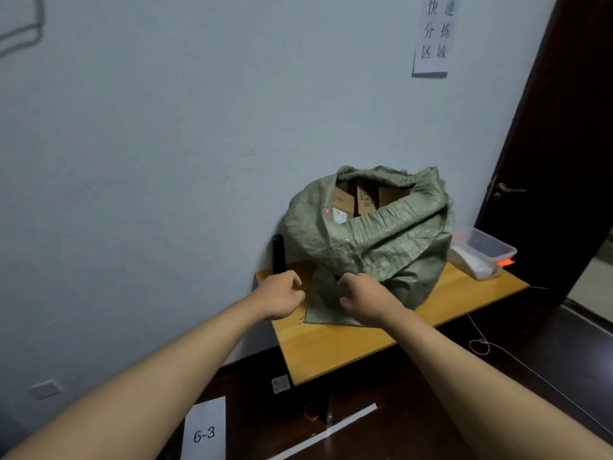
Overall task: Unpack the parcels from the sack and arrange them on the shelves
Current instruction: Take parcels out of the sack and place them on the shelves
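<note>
A green woven sack [381, 240] stands on a small wooden table [348, 346] against the wall, its mouth open. Inside it show several brown cardboard parcels [363, 199], one with a white label. My left hand [282, 293] hovers just left of the sack's lower corner, fingers curled, holding nothing. My right hand [361, 298] is at the sack's lower front; its fingers curl against the fabric, and whether they grip it is unclear. No shelves are in view.
A clear plastic tub [484, 254] with orange clips sits on the table's right end. A black cylinder [278, 254] stands by the wall behind the sack. A dark door [564, 161] is at right. A paper marked 6-3 [204, 433] lies on the floor.
</note>
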